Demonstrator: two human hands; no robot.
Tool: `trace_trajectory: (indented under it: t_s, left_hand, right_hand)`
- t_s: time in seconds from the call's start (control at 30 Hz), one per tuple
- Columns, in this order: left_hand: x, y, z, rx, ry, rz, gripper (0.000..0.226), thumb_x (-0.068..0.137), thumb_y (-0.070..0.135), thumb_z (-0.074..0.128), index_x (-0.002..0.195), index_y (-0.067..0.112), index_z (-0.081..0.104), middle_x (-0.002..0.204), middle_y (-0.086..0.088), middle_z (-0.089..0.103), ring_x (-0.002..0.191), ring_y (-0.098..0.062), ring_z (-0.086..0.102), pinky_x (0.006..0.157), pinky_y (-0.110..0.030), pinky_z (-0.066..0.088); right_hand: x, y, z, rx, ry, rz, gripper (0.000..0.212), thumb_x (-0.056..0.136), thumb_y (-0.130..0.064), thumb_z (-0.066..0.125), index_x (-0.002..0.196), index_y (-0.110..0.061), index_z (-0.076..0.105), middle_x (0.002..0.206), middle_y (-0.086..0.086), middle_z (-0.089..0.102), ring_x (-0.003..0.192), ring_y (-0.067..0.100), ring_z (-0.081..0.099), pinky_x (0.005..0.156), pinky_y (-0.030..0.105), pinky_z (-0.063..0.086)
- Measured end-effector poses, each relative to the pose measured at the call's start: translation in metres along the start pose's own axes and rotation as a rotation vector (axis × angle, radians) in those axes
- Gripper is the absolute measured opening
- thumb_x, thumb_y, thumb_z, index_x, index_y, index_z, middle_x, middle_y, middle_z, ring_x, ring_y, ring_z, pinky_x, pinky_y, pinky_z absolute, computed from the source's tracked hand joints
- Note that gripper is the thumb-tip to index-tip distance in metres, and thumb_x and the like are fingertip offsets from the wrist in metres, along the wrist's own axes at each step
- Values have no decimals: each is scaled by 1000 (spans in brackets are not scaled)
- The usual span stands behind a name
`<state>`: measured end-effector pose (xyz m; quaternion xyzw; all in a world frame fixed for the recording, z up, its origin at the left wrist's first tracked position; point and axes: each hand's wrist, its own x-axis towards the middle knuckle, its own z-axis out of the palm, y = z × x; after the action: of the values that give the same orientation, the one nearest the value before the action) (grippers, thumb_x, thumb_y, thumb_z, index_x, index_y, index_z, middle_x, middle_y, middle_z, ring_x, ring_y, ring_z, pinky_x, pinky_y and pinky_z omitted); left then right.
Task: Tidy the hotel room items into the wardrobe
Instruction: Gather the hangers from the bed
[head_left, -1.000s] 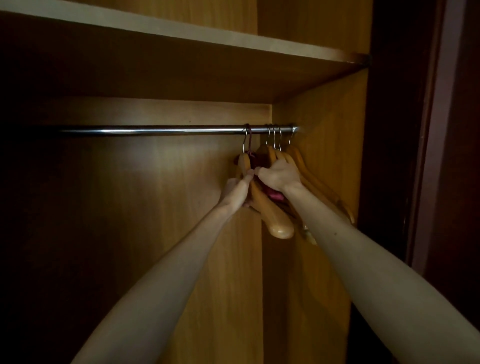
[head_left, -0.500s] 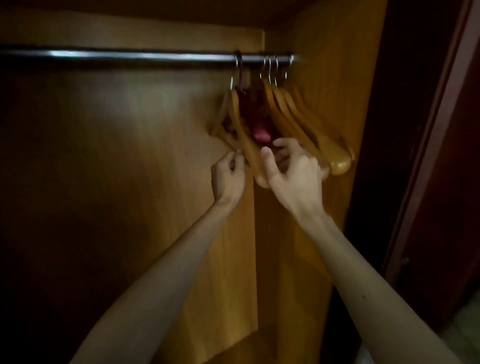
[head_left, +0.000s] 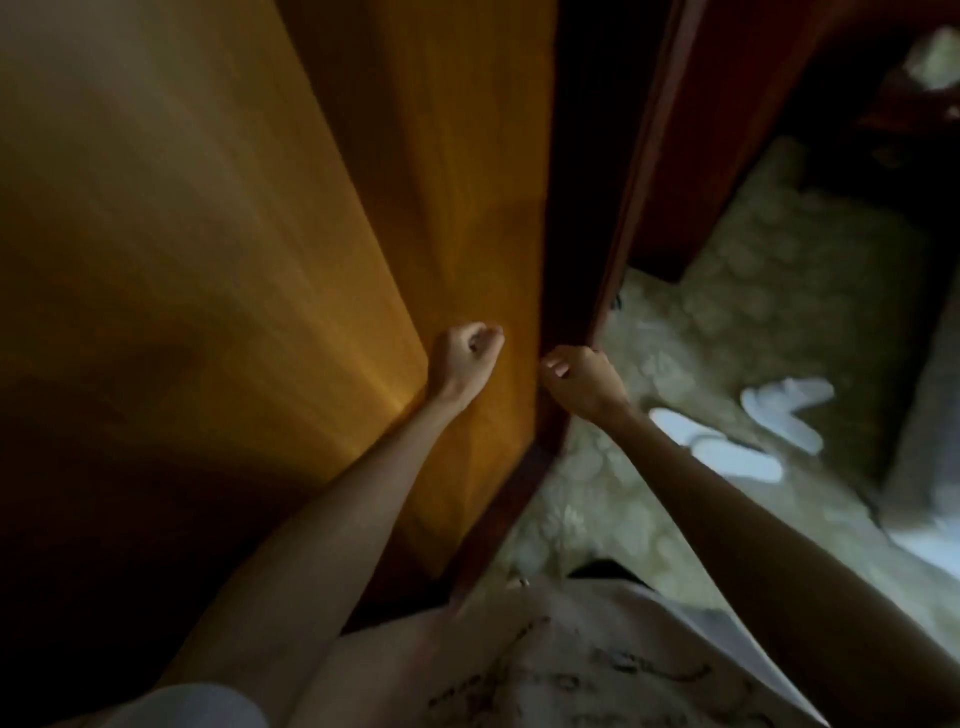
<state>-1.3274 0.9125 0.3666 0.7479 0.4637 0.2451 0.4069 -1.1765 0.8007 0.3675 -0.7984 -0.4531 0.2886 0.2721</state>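
The wardrobe (head_left: 322, 218) now fills my view only as bare orange-brown panelling; the rail and wooden hangers I was touching a moment ago have slipped out of sight above. Patterned carpet (head_left: 753, 291) and white slippers (head_left: 727, 452) have appeared on the right. My left hand (head_left: 465, 358) and right hand (head_left: 582, 376) have dropped away, both curled into loose fists, holding nothing.

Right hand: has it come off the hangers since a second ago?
Yes. The right hand has dropped from the hangers, now out of view, to the wardrobe's front edge, fingers curled, holding nothing.
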Motion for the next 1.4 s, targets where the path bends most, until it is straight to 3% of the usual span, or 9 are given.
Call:
trace_trajectory:
  t_s: [0.13,0.33,0.5,0.63,0.8,0.97,1.2,1.3,1.4]
  left_hand:
    - [-38,-27,81,43,-387,-120,37,89,36,61,56,20,54,46,8,53,44,-9,49,52,-26,39]
    - [-114,-29,194,282,-1016,-161,35,95,33,63,71,8,66,59,-4,64,40,-9,52,46,-20,42]
    - [-185,-9,279,511,-1326,-120,30,93,38,64,80,11,68,63,-1,68,48,-14,57,48,-21,44]
    - [-247,24,345,640,-1502,-24,34,94,42,62,87,9,70,67,-4,68,53,-17,59,46,-22,44]
    - [-336,70,436,741,-1666,89,38,96,40,60,96,3,69,68,-6,66,50,-16,55,48,-23,44]
    - [-415,112,518,874,-1768,281,31,96,37,61,87,8,69,72,-7,68,52,-17,56,49,-24,44]
    - [-468,172,614,944,-1800,507,25,99,26,58,90,7,71,75,-6,71,60,-19,63,60,-31,53]
    - [-474,189,656,1001,-1774,519,24,99,23,57,90,6,71,78,-8,72,64,-19,65,58,-29,55]
    - [-475,202,710,1076,-1738,471,25,99,19,55,90,3,72,80,-10,72,65,-21,65,55,-27,54]
  right_hand:
    - [-51,93,14,79,-3,355,13,83,-32,60,71,-28,66,83,6,75,84,29,72,79,39,59]
    - [-174,206,29,280,62,771,17,81,-21,60,84,-15,76,87,8,76,84,30,72,81,44,60]
    - [-307,276,51,499,175,1124,20,88,-23,59,86,-10,74,81,9,76,76,28,74,76,40,62]
    - [-414,300,66,668,315,1277,39,97,-40,55,83,-8,72,78,9,76,72,24,73,75,36,60]
    - [-530,323,80,883,612,1466,41,100,-45,53,93,-10,73,79,5,74,61,16,67,71,35,60]
    - [-610,351,75,1052,769,1571,37,101,-40,54,104,-8,73,86,4,74,67,16,67,61,27,56]
    - [-643,449,-23,1024,824,1423,33,100,-40,55,105,-12,71,86,0,73,69,12,68,63,25,56]
    - [-649,504,-86,958,812,1333,32,99,-37,56,97,-10,73,84,2,75,67,11,69,59,22,53]
    - [-661,567,-149,923,772,1272,29,97,-34,57,92,-11,74,84,3,76,72,15,71,68,28,58]
